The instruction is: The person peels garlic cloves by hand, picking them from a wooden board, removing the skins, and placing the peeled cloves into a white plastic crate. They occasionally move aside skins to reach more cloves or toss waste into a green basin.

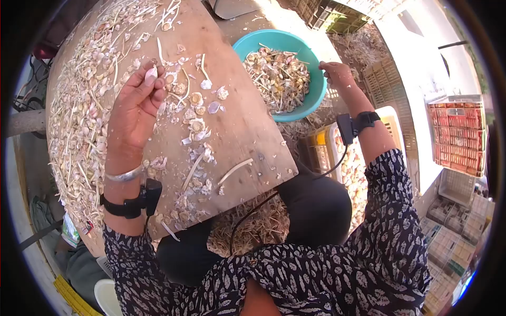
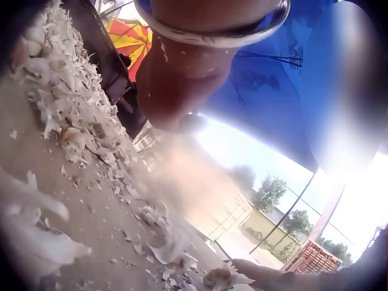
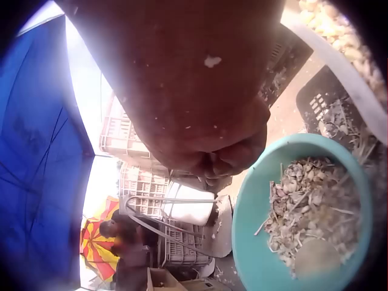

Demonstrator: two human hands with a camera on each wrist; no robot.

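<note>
**Pinching a garlic clove above the board**

Pinched between the thumb and fingertips of the left hand (image 1: 134, 108), a pale clove (image 1: 151, 74) is held up just above the wooden board (image 1: 247, 126), near its far left part. The other fingers of that hand curl in beside the clove. A metal bangle (image 1: 124, 175) and a black strap circle the wrist.

On the board just right of the hand lie loose skins, a few cloves and dry stalks (image 1: 197, 113). A thick heap of cloves and stalks (image 1: 79, 105) covers the board's left side and runs along its edge.

The right hand (image 1: 337, 75) hangs over the right rim of a teal bowl (image 1: 253, 39), well apart from the left hand. Its fingers are bent inward; I cannot tell whether they hold anything. The bowl sits past the board's far right edge and is filled with skins and stalks (image 1: 276, 79); the right wrist view shows the same bowl (image 3: 248, 242) below the hand.

Beneath the right forearm is a white tub (image 1: 392, 118) holding cloves. A red crate (image 1: 458, 137) stands farther right.
</note>
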